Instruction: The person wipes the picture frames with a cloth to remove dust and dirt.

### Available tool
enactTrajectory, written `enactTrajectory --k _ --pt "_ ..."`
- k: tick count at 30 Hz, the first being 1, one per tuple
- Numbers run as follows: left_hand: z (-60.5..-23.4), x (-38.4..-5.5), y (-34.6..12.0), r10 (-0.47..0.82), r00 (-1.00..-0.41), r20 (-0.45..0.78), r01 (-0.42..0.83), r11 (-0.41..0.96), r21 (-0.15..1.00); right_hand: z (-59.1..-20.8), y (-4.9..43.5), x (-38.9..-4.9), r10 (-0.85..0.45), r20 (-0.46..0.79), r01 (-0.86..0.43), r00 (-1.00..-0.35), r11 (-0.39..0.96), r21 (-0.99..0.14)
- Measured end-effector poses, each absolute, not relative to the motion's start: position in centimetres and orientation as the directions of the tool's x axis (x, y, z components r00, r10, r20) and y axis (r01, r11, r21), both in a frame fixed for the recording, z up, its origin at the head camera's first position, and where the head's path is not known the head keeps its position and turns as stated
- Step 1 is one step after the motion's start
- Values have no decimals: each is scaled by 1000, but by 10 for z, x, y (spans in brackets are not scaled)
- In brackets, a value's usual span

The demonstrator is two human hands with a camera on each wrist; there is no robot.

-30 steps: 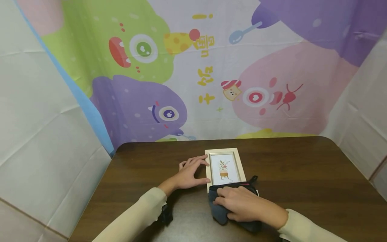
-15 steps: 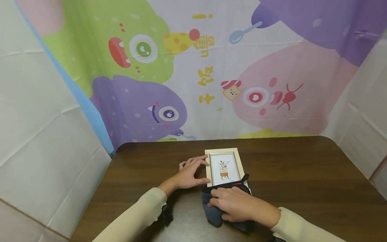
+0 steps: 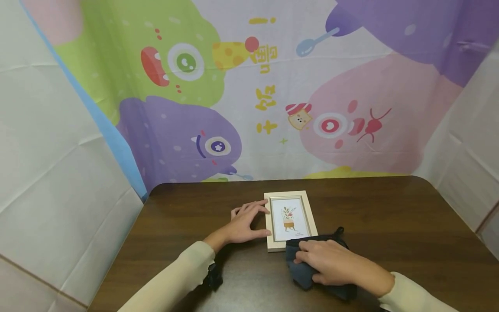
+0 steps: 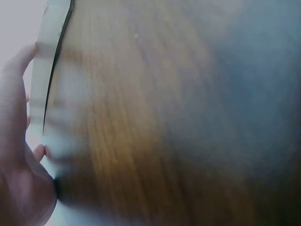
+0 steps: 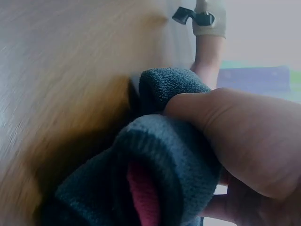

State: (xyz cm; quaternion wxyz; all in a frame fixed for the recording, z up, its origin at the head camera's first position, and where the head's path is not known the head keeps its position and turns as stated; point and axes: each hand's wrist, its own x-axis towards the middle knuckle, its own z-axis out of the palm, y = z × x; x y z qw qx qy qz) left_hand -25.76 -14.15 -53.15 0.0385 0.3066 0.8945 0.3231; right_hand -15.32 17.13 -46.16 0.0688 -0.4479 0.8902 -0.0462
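A picture frame (image 3: 277, 246) with a pale wooden border and a potted-plant print lies on the table. My left hand (image 3: 245, 223) rests at its left side, fingertips and thumb touching the border. In the left wrist view, the hand (image 4: 19, 141) appears beside the frame's pale edge (image 4: 47, 61). My right hand (image 3: 331, 262) grips a folded dark blue-grey cloth (image 3: 299, 271) with black trim and a small loop, over the frame's lower right corner. Up close, the cloth (image 5: 160, 146) looks like terry, with something pink inside its fold. Some of the right fingers are hidden.
The dark wooden table (image 3: 187, 212) runs back to a hanging sheet (image 3: 273, 151) printed with cartoon monsters. Pale panels (image 3: 58, 173) stand on both sides. A black strap device (image 3: 213, 277) sits at my left wrist.
The right hand and cloth shifted left along the frame's lower edge, then back right, uncovering the lower left corner. My left hand and the frame have stayed in place.
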Motion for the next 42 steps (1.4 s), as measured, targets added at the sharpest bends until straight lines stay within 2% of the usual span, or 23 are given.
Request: enactTrajectory --k 10,18,31,42 --pt "-531 -257 -140 578 -806 128 526 599 604 -461 214 -151 -758 -90 -734 -645 649 -201" --pt "-535 -260 -141 577 -805 137 535 608 586 -461 214 -152 -773 -77 -753 -630 631 -185" --pt "-523 -254 -139 576 -812 95 505 611 609 -465 172 -151 -830 -9 -826 -558 557 -85" --pt "-528 -257 -140 569 -817 92 499 619 607 -463 117 -153 -875 -21 -875 -484 484 -14"
